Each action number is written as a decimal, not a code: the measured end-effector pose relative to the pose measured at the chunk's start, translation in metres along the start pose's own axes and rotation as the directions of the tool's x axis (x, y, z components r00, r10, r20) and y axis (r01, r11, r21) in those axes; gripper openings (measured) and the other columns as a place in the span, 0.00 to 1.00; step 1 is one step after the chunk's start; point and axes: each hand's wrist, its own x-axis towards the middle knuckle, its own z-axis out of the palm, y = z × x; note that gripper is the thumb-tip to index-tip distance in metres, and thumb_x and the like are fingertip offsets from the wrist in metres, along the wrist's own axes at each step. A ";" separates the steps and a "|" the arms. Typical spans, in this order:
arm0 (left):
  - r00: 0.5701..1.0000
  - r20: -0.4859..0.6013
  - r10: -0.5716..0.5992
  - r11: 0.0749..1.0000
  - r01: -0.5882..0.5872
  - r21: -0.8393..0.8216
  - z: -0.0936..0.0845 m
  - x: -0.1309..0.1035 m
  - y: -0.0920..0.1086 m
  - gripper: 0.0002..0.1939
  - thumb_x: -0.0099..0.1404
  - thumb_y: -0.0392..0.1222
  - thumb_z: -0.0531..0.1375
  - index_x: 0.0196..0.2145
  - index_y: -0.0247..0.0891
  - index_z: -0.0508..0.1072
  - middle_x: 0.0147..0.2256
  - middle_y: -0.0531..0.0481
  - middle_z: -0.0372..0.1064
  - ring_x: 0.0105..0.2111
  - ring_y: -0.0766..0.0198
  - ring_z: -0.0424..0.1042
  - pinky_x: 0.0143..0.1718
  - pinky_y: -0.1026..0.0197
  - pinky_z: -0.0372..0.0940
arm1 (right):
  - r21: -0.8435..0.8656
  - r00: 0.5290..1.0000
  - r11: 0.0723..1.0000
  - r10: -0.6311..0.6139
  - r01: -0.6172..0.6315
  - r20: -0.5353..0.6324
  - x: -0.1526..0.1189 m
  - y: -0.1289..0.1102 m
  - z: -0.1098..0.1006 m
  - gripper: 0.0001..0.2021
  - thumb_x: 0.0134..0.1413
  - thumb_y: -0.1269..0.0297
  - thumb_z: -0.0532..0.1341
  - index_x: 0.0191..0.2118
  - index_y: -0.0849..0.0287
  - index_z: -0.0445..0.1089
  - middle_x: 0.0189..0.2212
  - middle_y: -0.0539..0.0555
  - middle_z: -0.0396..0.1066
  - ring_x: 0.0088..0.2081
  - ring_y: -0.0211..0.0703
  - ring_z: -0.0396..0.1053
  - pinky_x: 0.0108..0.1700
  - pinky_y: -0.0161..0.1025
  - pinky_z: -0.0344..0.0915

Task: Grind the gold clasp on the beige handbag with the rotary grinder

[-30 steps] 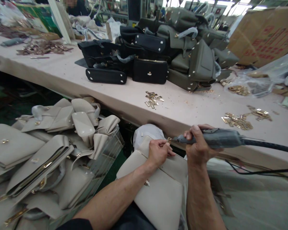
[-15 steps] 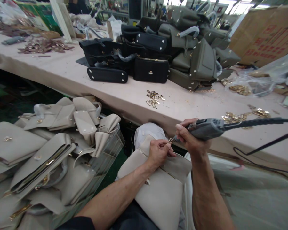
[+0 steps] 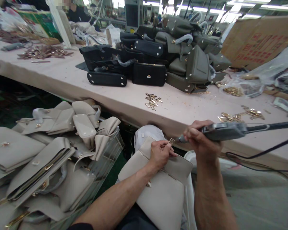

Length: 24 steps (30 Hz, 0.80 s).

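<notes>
Between the thumb and fingers of my left hand (image 3: 160, 154) is a small gold metal plate (image 3: 171, 141), held up above a beige handbag (image 3: 162, 198). The bag lies across my lap with its flap (image 3: 179, 164) folded open, and a gold clasp shows on its body below my wrist. Wrapped in my right hand (image 3: 201, 139) is a grey corded electric screwdriver (image 3: 224, 131). Its tip (image 3: 181, 139) points left toward the gold plate, with a small gap between them.
A crate (image 3: 110, 153) heaped with beige handbags stands at my left. Across the table (image 3: 124, 100) are black handbags (image 3: 148, 74), olive handbags (image 3: 198, 65), loose gold plates (image 3: 152, 100) and a cardboard box (image 3: 259, 41). The screwdriver's cable (image 3: 271, 125) runs off right. Another person (image 3: 78, 12) is far left.
My right hand has drawn the screwdriver to the right, away from the gold plate. My left hand stays nearly in place with the plate. The view has tilted up slightly.
</notes>
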 end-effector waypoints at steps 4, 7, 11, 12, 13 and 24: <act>0.999 -0.002 0.044 0.999 -0.044 0.025 -0.001 -0.003 -0.005 0.11 0.66 0.46 0.61 0.32 0.35 0.76 0.25 0.49 0.76 0.25 0.57 0.81 0.26 0.65 0.72 | 0.151 0.993 0.986 -0.056 0.071 -0.103 0.008 -0.024 -0.014 0.09 0.44 0.66 0.71 0.31 0.57 0.71 0.21 0.44 0.63 0.15 0.29 0.55 0.20 0.34 0.60; 0.998 -0.010 0.064 0.993 -0.062 0.098 -0.002 -0.006 -0.008 0.10 0.65 0.44 0.64 0.41 0.35 0.78 0.29 0.49 0.79 0.29 0.55 0.83 0.28 0.65 0.73 | 0.179 0.988 0.980 -0.065 0.090 -0.139 0.012 -0.031 -0.023 0.05 0.45 0.69 0.67 0.30 0.57 0.70 0.21 0.43 0.60 0.16 0.28 0.52 0.20 0.33 0.56; 0.992 -0.062 0.113 0.952 -0.091 0.292 0.001 -0.008 -0.006 0.10 0.67 0.42 0.62 0.44 0.37 0.79 0.24 0.51 0.77 0.25 0.57 0.81 0.29 0.64 0.72 | 0.194 0.975 0.977 -0.040 0.084 -0.219 0.014 -0.028 -0.033 0.04 0.47 0.69 0.64 0.29 0.57 0.68 0.22 0.43 0.59 0.17 0.29 0.49 0.22 0.33 0.54; 0.989 -0.063 0.138 0.933 -0.108 0.343 0.002 -0.008 -0.006 0.09 0.68 0.42 0.61 0.43 0.37 0.79 0.22 0.51 0.76 0.24 0.57 0.81 0.29 0.64 0.72 | 0.200 0.971 0.977 -0.026 0.075 -0.236 0.015 -0.027 -0.035 0.05 0.47 0.69 0.64 0.28 0.57 0.67 0.23 0.43 0.58 0.18 0.29 0.49 0.22 0.33 0.55; 0.985 -0.055 0.162 0.910 -0.127 0.394 0.004 -0.008 -0.005 0.08 0.69 0.42 0.60 0.42 0.38 0.78 0.22 0.51 0.76 0.23 0.58 0.80 0.30 0.64 0.71 | 0.205 0.968 0.976 -0.019 0.073 -0.250 0.015 -0.026 -0.038 0.06 0.46 0.69 0.65 0.28 0.57 0.66 0.23 0.43 0.58 0.18 0.29 0.49 0.22 0.33 0.55; 0.994 -0.034 0.106 0.941 -0.089 0.326 0.005 0.002 -0.012 0.11 0.69 0.46 0.61 0.41 0.36 0.77 0.21 0.51 0.74 0.19 0.60 0.76 0.22 0.65 0.67 | 0.364 0.888 0.929 0.111 0.067 -0.447 0.058 -0.010 -0.084 0.11 0.44 0.71 0.66 0.29 0.59 0.61 0.25 0.44 0.61 0.20 0.29 0.56 0.24 0.32 0.64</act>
